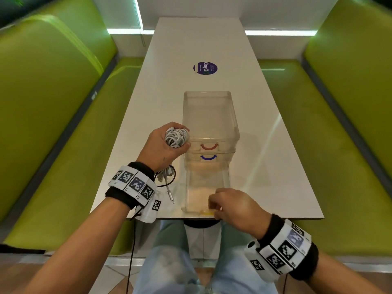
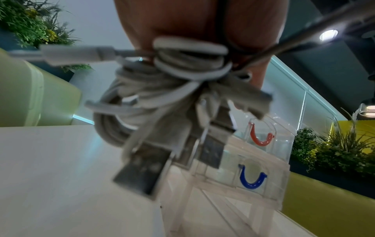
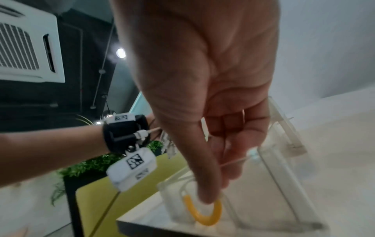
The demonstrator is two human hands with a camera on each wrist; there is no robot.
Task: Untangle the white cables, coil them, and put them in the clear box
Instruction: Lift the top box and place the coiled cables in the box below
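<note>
Cables [image 1: 176, 137] sit bunched in our left hand [image 1: 163, 145]; right hand [image 1: 233, 205] fingers [image 3: 209, 184] pinch the drawer [image 1: 206, 194] at six o'clock of the clear box [image 1: 209, 115].

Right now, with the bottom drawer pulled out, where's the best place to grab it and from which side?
Take the yellow handle at the front of the open bottom drawer, coming from the near table edge. It is a loop a finger can hook, and the right hand is already there.
</note>
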